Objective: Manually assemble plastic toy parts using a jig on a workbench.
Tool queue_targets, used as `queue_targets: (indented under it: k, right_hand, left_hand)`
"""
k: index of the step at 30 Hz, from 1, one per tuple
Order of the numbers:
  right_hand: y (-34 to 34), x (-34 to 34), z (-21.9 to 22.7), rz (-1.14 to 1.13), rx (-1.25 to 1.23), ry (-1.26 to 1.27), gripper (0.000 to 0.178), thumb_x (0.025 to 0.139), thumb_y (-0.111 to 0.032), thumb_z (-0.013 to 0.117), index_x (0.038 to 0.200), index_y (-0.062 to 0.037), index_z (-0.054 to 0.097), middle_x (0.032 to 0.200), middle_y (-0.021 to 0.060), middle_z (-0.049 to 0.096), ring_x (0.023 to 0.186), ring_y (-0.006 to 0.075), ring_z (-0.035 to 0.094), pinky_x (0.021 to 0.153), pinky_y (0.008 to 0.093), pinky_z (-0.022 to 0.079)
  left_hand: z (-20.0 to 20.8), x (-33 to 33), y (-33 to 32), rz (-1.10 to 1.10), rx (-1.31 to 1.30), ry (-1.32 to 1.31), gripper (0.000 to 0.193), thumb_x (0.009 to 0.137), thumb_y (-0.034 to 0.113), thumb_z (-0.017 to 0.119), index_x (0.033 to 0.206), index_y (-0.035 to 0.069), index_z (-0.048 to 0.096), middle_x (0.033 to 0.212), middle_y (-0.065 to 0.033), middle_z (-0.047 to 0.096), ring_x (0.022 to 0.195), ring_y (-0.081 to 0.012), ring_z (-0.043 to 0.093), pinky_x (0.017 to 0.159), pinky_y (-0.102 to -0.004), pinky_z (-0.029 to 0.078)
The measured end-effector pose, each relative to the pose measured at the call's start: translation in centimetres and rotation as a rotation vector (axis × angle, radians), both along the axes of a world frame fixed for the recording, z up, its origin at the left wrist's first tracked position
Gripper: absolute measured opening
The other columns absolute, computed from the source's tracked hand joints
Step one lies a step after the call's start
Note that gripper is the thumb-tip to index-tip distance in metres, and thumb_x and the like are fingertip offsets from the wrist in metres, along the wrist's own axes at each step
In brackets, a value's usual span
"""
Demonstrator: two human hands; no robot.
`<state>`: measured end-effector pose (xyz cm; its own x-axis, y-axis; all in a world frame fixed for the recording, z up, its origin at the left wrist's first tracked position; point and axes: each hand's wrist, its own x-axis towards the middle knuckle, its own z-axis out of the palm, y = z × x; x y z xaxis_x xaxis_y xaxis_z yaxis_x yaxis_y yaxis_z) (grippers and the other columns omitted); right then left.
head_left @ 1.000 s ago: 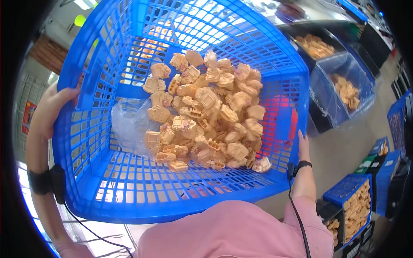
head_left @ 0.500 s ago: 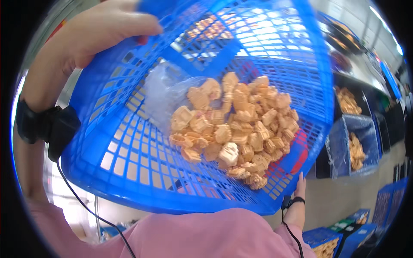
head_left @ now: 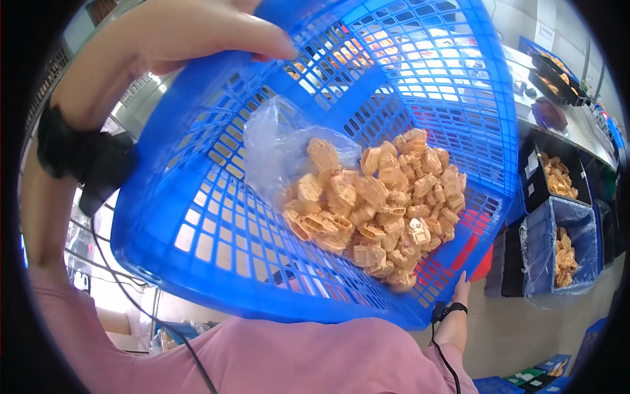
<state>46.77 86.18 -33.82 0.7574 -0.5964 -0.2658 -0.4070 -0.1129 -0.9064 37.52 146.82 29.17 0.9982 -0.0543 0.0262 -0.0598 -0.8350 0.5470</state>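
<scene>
A large blue plastic basket (head_left: 216, 292) with slotted walls fills the middle of the view, tilted down toward its right side. My left hand (head_left: 216, 33) is closed over its raised upper-left rim, thumb on the inside. At the low right corner, my right hand (head_left: 459, 292) holds the basket from outside; part of its fingers is hidden behind the wall. Inside lies a heap of small tan moulded pieces (head_left: 394, 203), gathered toward the right. A crumpled clear plastic bag (head_left: 272, 144) lies against them on the left.
On the right, a blue bin (head_left: 535, 249) lined with clear plastic and a black bin (head_left: 538, 167) hold more tan pieces. Beyond them runs a metal worktop (head_left: 518, 72) with a dark tray (head_left: 558, 79). Something red (head_left: 483, 262) shows behind the basket's right corner. Crates stand low at right.
The tan pieces have tumbled and shifted rightward inside the basket. My left hand and the raised rim have moved to the right in view. My right hand keeps its hold at the corner.
</scene>
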Motion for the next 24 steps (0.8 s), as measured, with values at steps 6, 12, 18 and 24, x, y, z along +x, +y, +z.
queue_targets:
  k: [6, 12, 18, 24]
  right_hand:
    - [0.0, -1.7, -4.2, 0.148, 0.144, -0.178, 0.054, 0.099, -0.038, 0.049, 0.129, 0.0061, 0.05, 0.119, 0.018, 0.062, 0.101, 0.0274, 0.062, 0.086, 0.0395, 0.05]
    - [0.3, 0.0, -2.7, 0.132, -0.191, 0.066, 0.05, 0.097, -0.034, 0.053, 0.127, 0.0065, 0.053, 0.118, 0.0188, 0.063, 0.103, 0.0279, 0.062, 0.087, 0.0407, 0.049]
    - [-0.7, 1.6, -3.8, 0.043, -0.293, 0.043, 0.047, 0.096, -0.033, 0.056, 0.12, 0.0075, 0.058, 0.115, 0.0207, 0.064, 0.102, 0.0297, 0.063, 0.085, 0.0405, 0.049]
    - [1.7, 1.1, -1.0, -0.006, -0.236, 0.001, 0.045, 0.092, -0.029, 0.061, 0.113, 0.0104, 0.057, 0.105, 0.0254, 0.066, 0.097, 0.0353, 0.065, 0.083, 0.0413, 0.049]
  left_hand:
    - [-0.1, 1.1, 0.2, -0.053, 0.106, 0.007, 0.031, 0.083, 0.02, 0.068, 0.109, 0.005, 0.06, 0.096, -0.0046, 0.061, 0.089, -0.0112, 0.059, 0.082, -0.0258, 0.046]
    - [-1.3, 1.1, 0.3, 0.035, 0.088, 0.031, 0.036, 0.08, 0.013, 0.069, 0.113, 0.004, 0.058, 0.097, -0.0024, 0.058, 0.092, -0.0105, 0.056, 0.085, -0.0239, 0.043]
    - [-2.9, 1.8, 1.9, 0.027, 0.017, 0.05, 0.042, 0.079, 0.016, 0.07, 0.116, 0.003, 0.056, 0.099, -0.0013, 0.056, 0.092, -0.0107, 0.055, 0.086, -0.0256, 0.044]
    - [-2.9, 1.9, 3.7, 0.114, -0.008, 0.081, 0.046, 0.076, 0.016, 0.072, 0.117, 0.003, 0.055, 0.1, -0.0028, 0.057, 0.092, -0.0117, 0.056, 0.084, -0.0262, 0.045]
